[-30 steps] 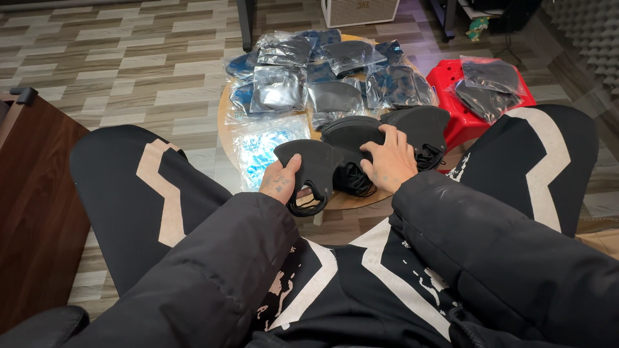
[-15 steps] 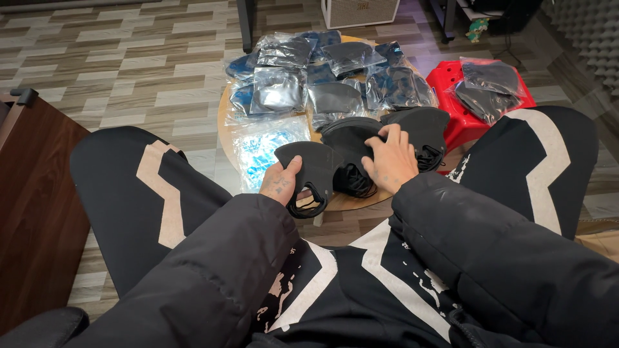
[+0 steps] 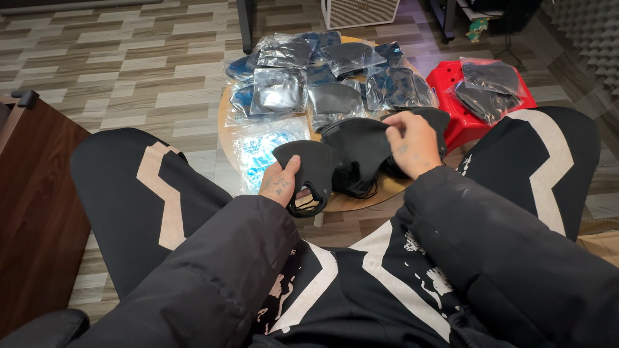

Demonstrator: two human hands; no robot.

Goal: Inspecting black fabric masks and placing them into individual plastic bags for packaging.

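Black face mask point(image 3: 308, 161) sits in the left hand point(image 3: 280, 182), pinched between thumb and fingers at its lower edge, with the ear loops dangling beneath the palm. It is held just over the near rim of the round wooden counter point(image 3: 225, 109). The left grip is narrow, closed on that mask. The right hand point(image 3: 412, 140) has its fingertips drawn together on the upper edge of the pile of loose black masks point(image 3: 361, 151) lying at the counter's near side; that grip is narrow too, pinching mask fabric.

Behind the pile, clear plastic bags of masks point(image 3: 309, 77) cover most of the counter top, some overlapping the far rim. A flat bluish packet point(image 3: 264, 145) lies at the near left, reaching the edge. To the right, touching or just beside the counter, stands a red stool point(image 3: 451, 84) with more bagged masks point(image 3: 490, 87) on it. Open tiled floor point(image 3: 116, 77) spreads left of the counter; a dark wooden cabinet point(image 3: 32, 212) closes the far left. The person's knees flank the counter on both sides.
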